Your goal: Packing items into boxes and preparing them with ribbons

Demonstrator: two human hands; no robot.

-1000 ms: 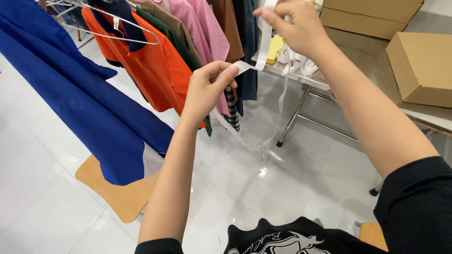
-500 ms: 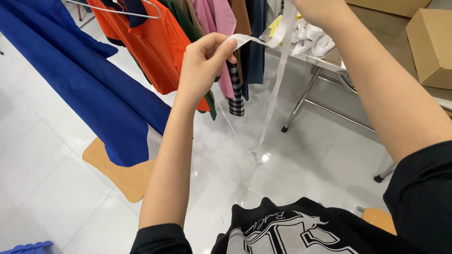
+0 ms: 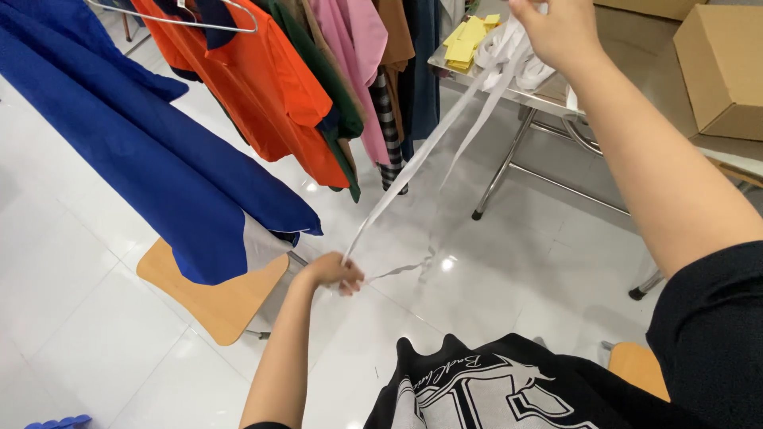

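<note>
— While the right hand (image 3: 552,32) is raised at the top of the view, what is it gripping?

— Its fingers are closed around the upper end of a long white strip (image 3: 421,155), something like tape or ribbon. The strip runs down from there in a slanting line to the left hand (image 3: 334,272), which is low, out over the glossy white floor (image 3: 95,262), and pinches the strip's lower part between closed fingers. A short loose tail curls off to the right of that hand.

— So the strip is taut?

— The long stretch between the two hands looks straight. A second, looser length hangs from the right hand beside it.

— What surrounds them?

— Just behind the right hand stands a metal table (image 3: 517,91) carrying a heap of white strips (image 3: 517,67) and some yellow pieces (image 3: 469,40). Cardboard boxes (image 3: 719,67) sit to the right. To the left, garments hang on a rack: an orange shirt (image 3: 262,87), a pink one (image 3: 354,48), darker ones between and behind. A blue garment (image 3: 143,151) drapes down over a wooden chair (image 3: 211,294) near the left hand. A black printed shirt (image 3: 509,389) lies at the bottom edge, close to the person.
</note>
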